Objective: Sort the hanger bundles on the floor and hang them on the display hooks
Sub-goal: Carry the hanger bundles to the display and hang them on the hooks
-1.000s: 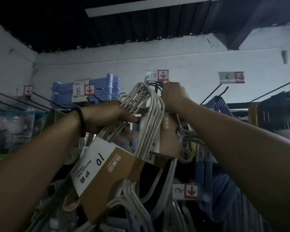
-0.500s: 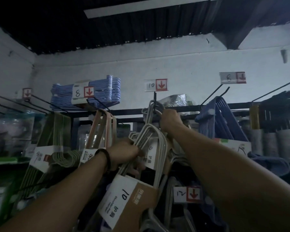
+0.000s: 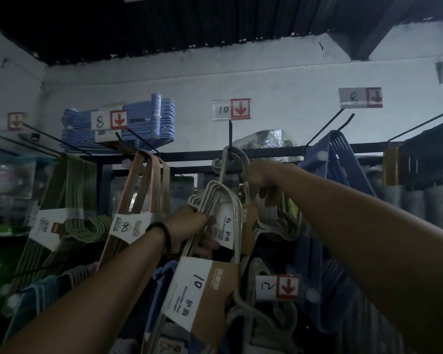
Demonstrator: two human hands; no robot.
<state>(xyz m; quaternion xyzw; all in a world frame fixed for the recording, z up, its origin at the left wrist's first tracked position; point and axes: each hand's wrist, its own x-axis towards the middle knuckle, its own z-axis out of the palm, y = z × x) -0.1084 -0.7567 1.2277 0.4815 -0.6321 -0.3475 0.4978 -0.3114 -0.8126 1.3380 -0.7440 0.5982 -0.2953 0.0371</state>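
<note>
Gripping the white hanger bundle (image 3: 231, 200) with our left hand (image 3: 189, 226), we seemingly pinch hanger hooks (image 3: 243, 157) with our right hand (image 3: 260, 180), below pale wall (image 3: 279, 83), dark ceiling (image 3: 189, 26).

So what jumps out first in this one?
Two bare arms reach up at centre: the left hand grips a white hanger bundle with a sleeve marked 10, and the right hand curls round hanger hooks at the display hook. Above, the 10 sign with its red arrow stands out.
</note>
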